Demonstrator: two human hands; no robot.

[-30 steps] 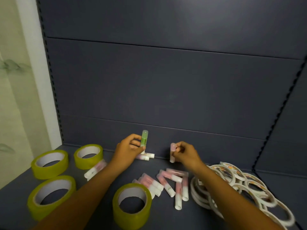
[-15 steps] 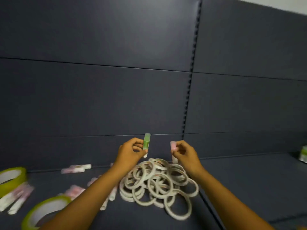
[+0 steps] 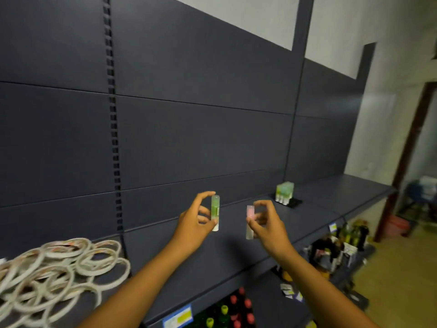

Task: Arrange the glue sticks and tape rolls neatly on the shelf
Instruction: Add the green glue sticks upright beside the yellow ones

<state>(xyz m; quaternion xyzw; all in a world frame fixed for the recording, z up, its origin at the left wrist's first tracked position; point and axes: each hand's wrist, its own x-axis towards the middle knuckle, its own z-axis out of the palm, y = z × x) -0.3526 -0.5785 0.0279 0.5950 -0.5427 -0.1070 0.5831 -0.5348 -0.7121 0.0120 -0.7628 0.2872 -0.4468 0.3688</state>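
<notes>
Pinching upright glue sticks above shelf (image 3: 236, 256): left hand (image 3: 196, 223) green stick (image 3: 215, 213), right hand (image 3: 264, 227) pink stick (image 3: 250, 221).

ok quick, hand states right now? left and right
Left hand: closed, pinching the green glue stick upright above the shelf.
Right hand: closed, pinching the pink glue stick upright.

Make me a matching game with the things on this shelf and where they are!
Things:
1. green glue stick
2. pink glue stick
3. thin tape rings
4. standing green sticks

Places:
A. piled at the shelf's left end
B. in the right hand
C. far right, by the back wall
D. in the left hand

Pairs: 1-D, 2-B, 3-A, 4-C
</notes>
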